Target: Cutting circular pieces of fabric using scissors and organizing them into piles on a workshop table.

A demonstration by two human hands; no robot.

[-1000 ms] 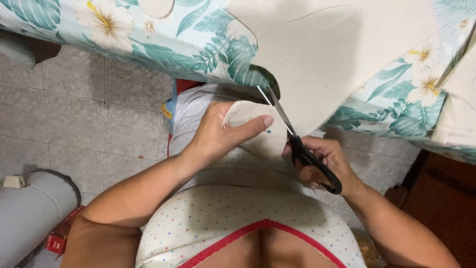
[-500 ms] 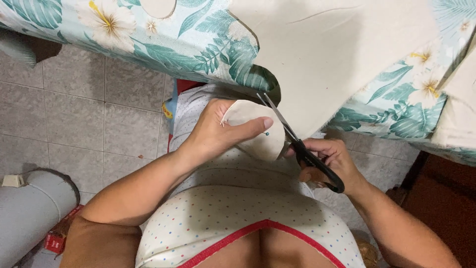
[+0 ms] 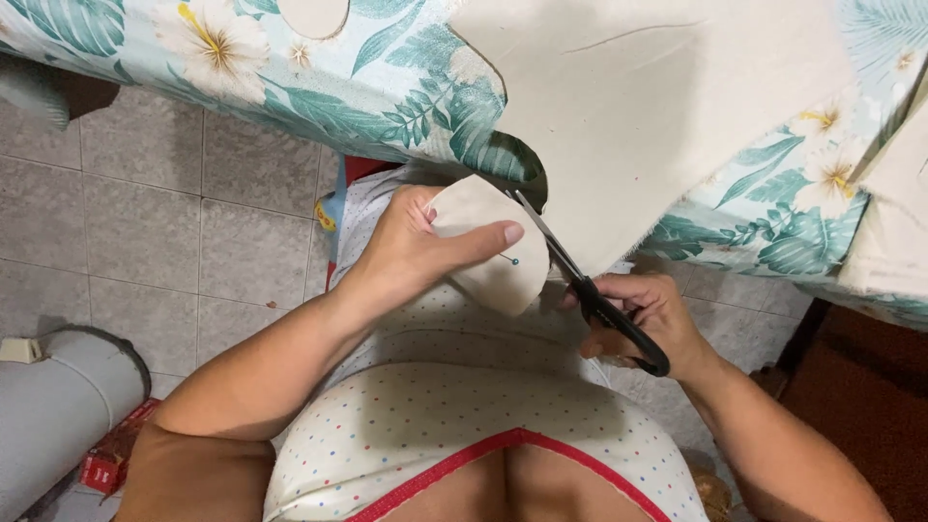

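Observation:
My left hand (image 3: 416,249) pinches a rounded flap of beige fabric (image 3: 488,246) that hangs off the table edge, thumb on top; a blue-headed pin (image 3: 514,261) sticks in it. In my right hand (image 3: 646,321) are black-handled scissors (image 3: 590,288), whose blades point up-left along the curved edge of the flap, where it joins the large beige fabric sheet (image 3: 648,106) on the table.
A floral tablecloth (image 3: 290,82) covers the table across the top. A second beige piece (image 3: 899,213) lies at the right. A grey cylinder (image 3: 58,416) and a red box (image 3: 106,464) stand on the tiled floor at lower left.
The scissors have advanced slightly along the curve and my right hand shifted a little down-right. The left hand keeps its grip on the flap.

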